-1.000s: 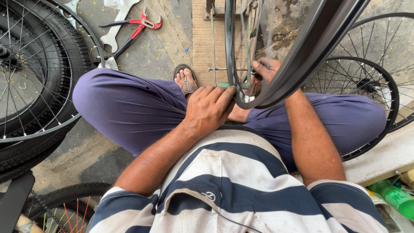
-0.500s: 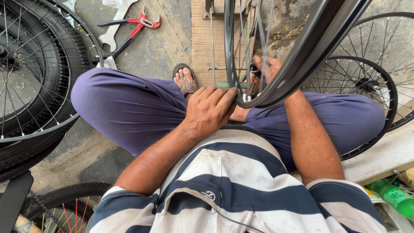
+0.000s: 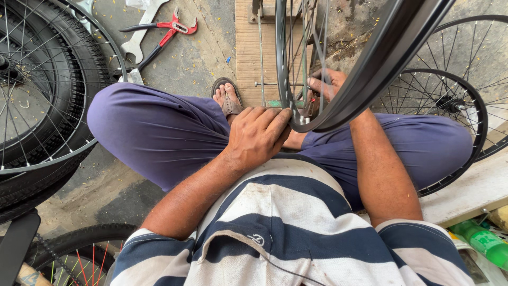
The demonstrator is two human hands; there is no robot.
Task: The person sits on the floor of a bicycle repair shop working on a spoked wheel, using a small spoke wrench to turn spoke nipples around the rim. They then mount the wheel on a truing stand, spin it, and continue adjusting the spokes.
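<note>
Seated cross-legged figure seen from above: at centre frame the left hand (image 3: 259,135) is curled over the lower edge of an upright black wheel rim (image 3: 365,79), fingertips pressed against it, while the right hand (image 3: 325,85), upper centre, reaches in among the spokes (image 3: 296,47) with fingers partly bent; what it pinches cannot be told. The rim stands over the lap, before a wooden plank (image 3: 248,53). Red-handled pliers (image 3: 164,32) lie at upper left beside a tyred wheel (image 3: 47,106); a bare spoked wheel (image 3: 450,100) sits at right.
</note>
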